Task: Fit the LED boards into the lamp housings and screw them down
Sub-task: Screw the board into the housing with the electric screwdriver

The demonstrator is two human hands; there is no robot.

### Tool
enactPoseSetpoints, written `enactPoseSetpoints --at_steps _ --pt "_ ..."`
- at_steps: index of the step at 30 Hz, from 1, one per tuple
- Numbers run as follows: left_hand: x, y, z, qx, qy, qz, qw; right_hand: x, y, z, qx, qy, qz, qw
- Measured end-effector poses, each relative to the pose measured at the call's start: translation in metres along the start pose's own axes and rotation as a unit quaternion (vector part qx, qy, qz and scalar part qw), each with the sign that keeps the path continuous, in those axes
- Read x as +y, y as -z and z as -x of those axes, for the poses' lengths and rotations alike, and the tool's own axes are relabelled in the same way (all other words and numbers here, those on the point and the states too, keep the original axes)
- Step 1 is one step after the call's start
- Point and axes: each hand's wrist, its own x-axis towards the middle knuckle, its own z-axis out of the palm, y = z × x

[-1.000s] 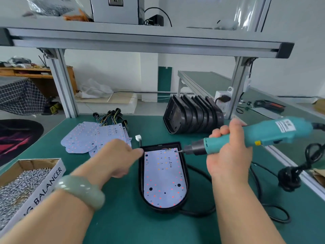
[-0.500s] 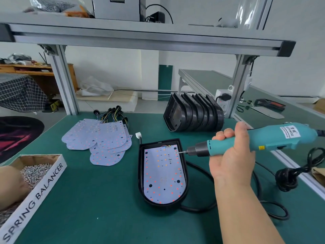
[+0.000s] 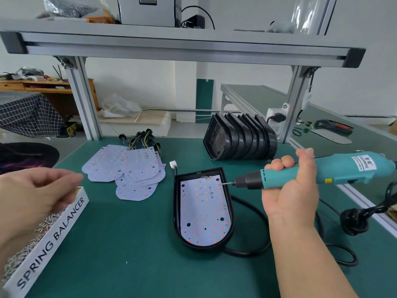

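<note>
A black lamp housing (image 3: 176, 203) lies on the green mat with a white LED board (image 3: 203, 211) seated in it. My right hand (image 3: 292, 190) grips a teal electric screwdriver (image 3: 343, 171), held nearly level, its bit touching the board's upper right corner. My left hand (image 3: 32, 196) hovers, blurred, above the cardboard box (image 3: 53, 233) of small silver screws (image 3: 32, 239) at the left. Its fingertips are drawn together against the thumb; whether they hold a screw is not visible.
Loose LED boards (image 3: 124, 168) with wire bundles lie at the back left. A row of empty black housings (image 3: 240, 140) stands at the back right. The screwdriver's black cable (image 3: 257, 248) loops around the housing toward a plug (image 3: 354, 220). Aluminium frame posts (image 3: 83, 100) rise behind.
My left hand left the housing's upper left corner, dipped into the screw box, and has now risen above it. The screwdriver stayed at the board's upper right corner.
</note>
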Motion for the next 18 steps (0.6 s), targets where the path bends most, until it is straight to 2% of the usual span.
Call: enactPoseSetpoints --at_steps 2,5,7,13,15,18 --pt "0.018 -0.035 0.018 -0.026 0.003 0.058 0.998 0.000 -0.002 0.002 -0.011 -0.005 -0.008 1.000" --pt "0.034 -0.089 0.044 -0.112 0.048 0.139 0.983 -0.001 -0.006 0.005 -0.030 -0.006 -0.016 0.999" --pt "0.033 -0.117 0.053 -0.155 0.080 0.151 0.973 -0.002 -0.006 0.006 -0.035 -0.007 -0.017 0.999" --pt "0.033 -0.162 0.066 -0.212 0.172 0.227 0.935 0.000 -0.005 0.010 -0.032 -0.006 -0.013 0.999" --pt "0.032 -0.168 0.068 -0.232 0.175 0.237 0.927 -0.001 -0.006 0.010 -0.032 -0.006 -0.016 0.999" --pt "0.028 -0.171 0.070 -0.239 0.135 0.194 0.942 -0.002 -0.007 0.011 -0.031 -0.008 -0.020 0.999"
